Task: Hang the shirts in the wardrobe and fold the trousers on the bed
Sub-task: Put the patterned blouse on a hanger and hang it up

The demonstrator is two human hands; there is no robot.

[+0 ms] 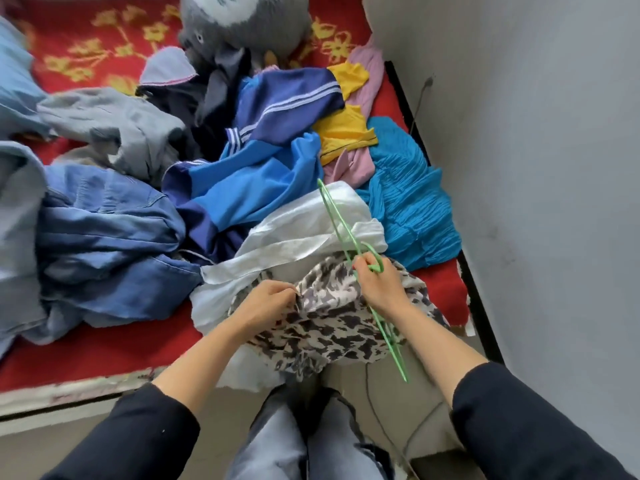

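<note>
A home bedroom, shown by a bed (104, 344) covered with a red flowered blanket, clothes (242, 188) piled on it, a plush toy (242, 22) set behind, plain wall (536, 168) beside

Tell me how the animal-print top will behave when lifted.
Probably floppy: the animal-print top bunches into folds where the left hand pinches it. Likely light, as its thin cloth drapes over the bed edge. It could slip off the smooth green hanger.

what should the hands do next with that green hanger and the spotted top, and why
Probably slide one end of the green hanger into the spotted top: the right hand grips the hanger above it, the left hand pinches the fabric's edge, and the hanger lies outside the cloth.
</note>
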